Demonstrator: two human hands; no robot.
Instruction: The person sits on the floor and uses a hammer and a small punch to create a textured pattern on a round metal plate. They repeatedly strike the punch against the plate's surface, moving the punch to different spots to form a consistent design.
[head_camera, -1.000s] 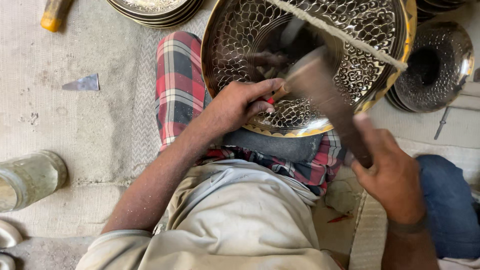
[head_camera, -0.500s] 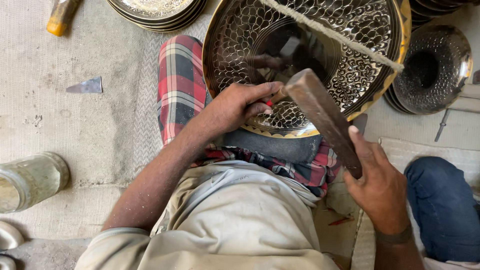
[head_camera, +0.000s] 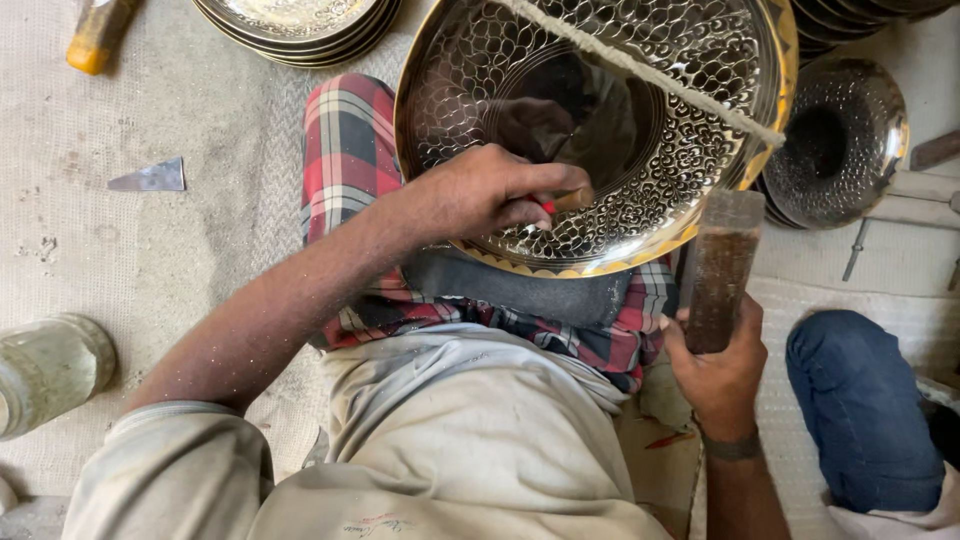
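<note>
My left hand (head_camera: 490, 195) is closed around a small punch (head_camera: 562, 202) with its tip on the patterned inside of the big metal bowl (head_camera: 600, 130), which leans on my lap. My right hand (head_camera: 722, 365) grips tightly a wooden mallet (head_camera: 722, 265), held upright just beside the bowl's rim.
</note>
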